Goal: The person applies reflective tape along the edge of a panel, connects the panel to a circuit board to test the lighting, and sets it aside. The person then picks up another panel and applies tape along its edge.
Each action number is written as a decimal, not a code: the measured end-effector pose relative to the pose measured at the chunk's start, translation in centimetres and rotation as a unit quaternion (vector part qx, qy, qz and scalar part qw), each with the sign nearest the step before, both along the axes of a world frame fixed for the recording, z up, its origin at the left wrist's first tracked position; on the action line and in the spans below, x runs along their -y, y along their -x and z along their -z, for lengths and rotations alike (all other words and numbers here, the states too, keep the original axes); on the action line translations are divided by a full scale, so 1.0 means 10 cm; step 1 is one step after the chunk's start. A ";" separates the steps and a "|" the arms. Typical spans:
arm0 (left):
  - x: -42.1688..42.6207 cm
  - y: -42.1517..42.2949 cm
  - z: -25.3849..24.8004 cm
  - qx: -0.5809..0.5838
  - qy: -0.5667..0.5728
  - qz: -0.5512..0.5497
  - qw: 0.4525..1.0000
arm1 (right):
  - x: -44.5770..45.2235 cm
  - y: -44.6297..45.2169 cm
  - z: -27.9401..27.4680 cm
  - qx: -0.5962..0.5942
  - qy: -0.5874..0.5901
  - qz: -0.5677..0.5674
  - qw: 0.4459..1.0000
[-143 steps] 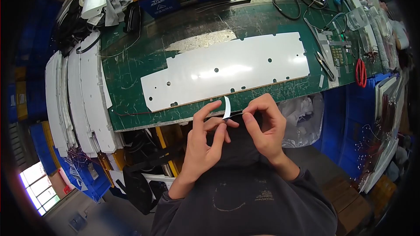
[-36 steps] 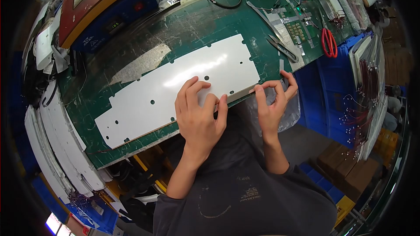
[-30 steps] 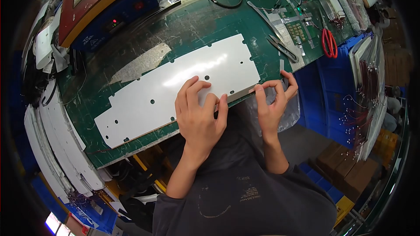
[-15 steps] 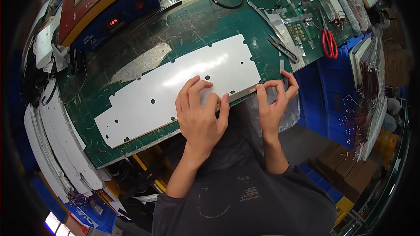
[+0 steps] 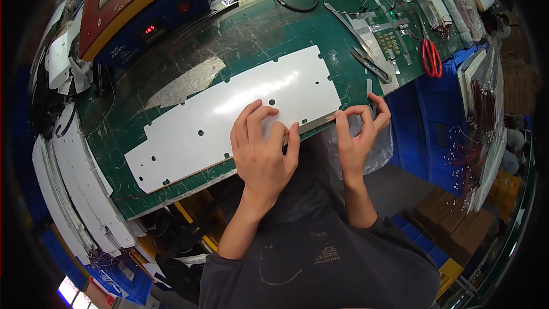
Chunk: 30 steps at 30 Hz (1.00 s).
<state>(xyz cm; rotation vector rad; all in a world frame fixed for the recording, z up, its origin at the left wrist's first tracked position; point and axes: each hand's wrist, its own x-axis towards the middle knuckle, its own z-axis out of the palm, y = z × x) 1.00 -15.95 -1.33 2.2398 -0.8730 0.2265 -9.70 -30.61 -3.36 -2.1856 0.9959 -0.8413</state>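
Observation:
A long white panel [image 5: 229, 111] with small round holes and notched edges lies slantwise on the green work table. My left hand [image 5: 260, 149] is over its near edge, thumb and index finger brought together, the other fingers curled above the white face. At the panel's near right corner my right hand [image 5: 358, 134] pinches with thumb and index finger, its other fingers raised. A narrow greyish strip [image 5: 315, 124] runs along the panel edge between the two hands. Whether it is a separate piece is unclear, and what each pinch holds is too small to make out.
A heating box [image 5: 151, 28] with a red display stands back left. Tweezers [image 5: 370, 64], red-handled scissors [image 5: 430, 57] and a green circuit board [image 5: 390, 37] are at the right. A metal sheet [image 5: 189, 83] lies behind the panel. Clear plastic [image 5: 377, 149] hangs by the front edge.

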 end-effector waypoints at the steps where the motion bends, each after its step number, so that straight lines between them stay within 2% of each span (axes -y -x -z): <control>1: 0.00 0.00 0.00 0.000 0.000 -0.001 1.000 | 0.00 -0.01 0.00 0.002 -0.001 0.000 1.000; 30: 0.01 -0.01 -0.01 -0.007 -0.012 -0.001 1.000 | 0.01 -0.12 0.10 -0.001 0.055 0.030 0.998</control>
